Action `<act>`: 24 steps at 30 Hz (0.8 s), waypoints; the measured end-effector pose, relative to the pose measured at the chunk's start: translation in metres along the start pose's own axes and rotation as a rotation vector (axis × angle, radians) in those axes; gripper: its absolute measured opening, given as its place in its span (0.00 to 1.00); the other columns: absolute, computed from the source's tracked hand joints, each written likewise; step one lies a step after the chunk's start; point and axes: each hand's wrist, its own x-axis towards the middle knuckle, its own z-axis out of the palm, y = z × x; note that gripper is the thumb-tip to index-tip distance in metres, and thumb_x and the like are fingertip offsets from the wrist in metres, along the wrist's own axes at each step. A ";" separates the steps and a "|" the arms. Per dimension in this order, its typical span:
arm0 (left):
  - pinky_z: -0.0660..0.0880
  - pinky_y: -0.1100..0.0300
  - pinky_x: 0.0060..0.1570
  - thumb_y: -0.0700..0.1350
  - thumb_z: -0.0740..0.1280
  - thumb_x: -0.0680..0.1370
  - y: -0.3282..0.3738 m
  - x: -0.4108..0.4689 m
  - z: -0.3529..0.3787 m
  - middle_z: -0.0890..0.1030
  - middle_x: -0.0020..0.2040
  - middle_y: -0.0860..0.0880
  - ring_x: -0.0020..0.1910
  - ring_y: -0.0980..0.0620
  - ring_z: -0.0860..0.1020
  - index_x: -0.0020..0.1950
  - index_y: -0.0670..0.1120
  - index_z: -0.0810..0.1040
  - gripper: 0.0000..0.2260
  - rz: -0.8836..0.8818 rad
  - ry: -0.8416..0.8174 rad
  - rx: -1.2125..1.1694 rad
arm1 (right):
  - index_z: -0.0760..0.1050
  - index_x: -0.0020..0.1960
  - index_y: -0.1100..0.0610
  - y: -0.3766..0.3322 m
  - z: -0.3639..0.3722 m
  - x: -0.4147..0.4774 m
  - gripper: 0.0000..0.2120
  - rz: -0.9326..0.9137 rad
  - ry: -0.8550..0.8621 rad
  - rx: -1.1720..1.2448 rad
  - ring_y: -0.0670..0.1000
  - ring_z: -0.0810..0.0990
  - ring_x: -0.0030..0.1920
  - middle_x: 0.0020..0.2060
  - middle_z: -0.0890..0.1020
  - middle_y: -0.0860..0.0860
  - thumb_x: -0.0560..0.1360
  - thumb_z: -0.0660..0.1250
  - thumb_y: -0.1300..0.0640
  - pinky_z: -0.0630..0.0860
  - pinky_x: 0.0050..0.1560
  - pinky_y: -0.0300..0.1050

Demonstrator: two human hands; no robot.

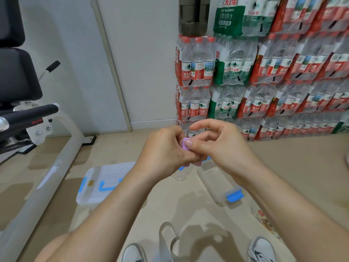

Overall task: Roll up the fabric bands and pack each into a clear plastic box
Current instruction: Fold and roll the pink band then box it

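My left hand (166,150) curls its fingers (188,157) round a small rolled lilac fabric band (183,146), held above the floor; my right hand (217,146) pinches the roll, thumb on top. A clear plastic box with blue latches (217,184) lies on the floor below.

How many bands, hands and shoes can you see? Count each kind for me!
Bands: 2, a purple band held in the hands and a grey band on the floor
Hands: 2, left hand and right hand
Shoes: 2, left shoe and right shoe
Total: 6
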 end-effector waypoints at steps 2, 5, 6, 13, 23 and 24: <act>0.79 0.49 0.43 0.48 0.78 0.66 -0.003 0.001 -0.003 0.85 0.32 0.49 0.37 0.47 0.83 0.41 0.43 0.75 0.15 0.015 -0.052 -0.192 | 0.77 0.54 0.59 -0.002 -0.005 0.002 0.14 0.000 0.061 0.041 0.49 0.81 0.30 0.33 0.85 0.55 0.70 0.74 0.63 0.76 0.38 0.33; 0.78 0.57 0.43 0.44 0.74 0.71 -0.003 0.001 -0.012 0.86 0.39 0.44 0.40 0.48 0.83 0.48 0.43 0.78 0.10 -0.029 -0.168 -0.405 | 0.78 0.51 0.58 -0.004 -0.011 0.004 0.11 0.061 0.110 0.148 0.39 0.79 0.29 0.32 0.84 0.52 0.70 0.73 0.62 0.68 0.39 0.35; 0.77 0.61 0.40 0.43 0.73 0.72 -0.003 0.001 -0.015 0.86 0.38 0.44 0.38 0.50 0.82 0.49 0.43 0.78 0.09 -0.046 -0.185 -0.436 | 0.79 0.50 0.58 -0.003 -0.012 0.005 0.10 0.086 0.105 0.163 0.38 0.78 0.28 0.32 0.84 0.53 0.69 0.73 0.62 0.66 0.39 0.36; 0.71 0.62 0.34 0.39 0.77 0.67 -0.005 0.003 -0.021 0.82 0.32 0.46 0.29 0.54 0.76 0.46 0.42 0.82 0.10 -0.085 -0.144 -0.435 | 0.81 0.45 0.56 -0.004 -0.019 0.004 0.02 0.182 -0.042 0.083 0.46 0.81 0.31 0.35 0.84 0.52 0.73 0.70 0.60 0.64 0.38 0.42; 0.73 0.68 0.37 0.39 0.76 0.68 -0.009 0.005 -0.018 0.80 0.38 0.43 0.34 0.54 0.77 0.46 0.44 0.81 0.09 -0.050 -0.131 -0.500 | 0.81 0.45 0.59 -0.003 -0.020 0.005 0.07 -0.062 0.020 -0.027 0.48 0.85 0.38 0.39 0.86 0.53 0.69 0.73 0.68 0.79 0.42 0.36; 0.73 0.67 0.38 0.40 0.75 0.70 -0.010 0.005 -0.019 0.80 0.38 0.43 0.34 0.54 0.77 0.47 0.44 0.81 0.08 -0.045 -0.153 -0.509 | 0.81 0.45 0.59 -0.002 -0.020 0.004 0.08 -0.098 0.027 -0.058 0.49 0.85 0.40 0.40 0.86 0.53 0.69 0.73 0.69 0.80 0.44 0.37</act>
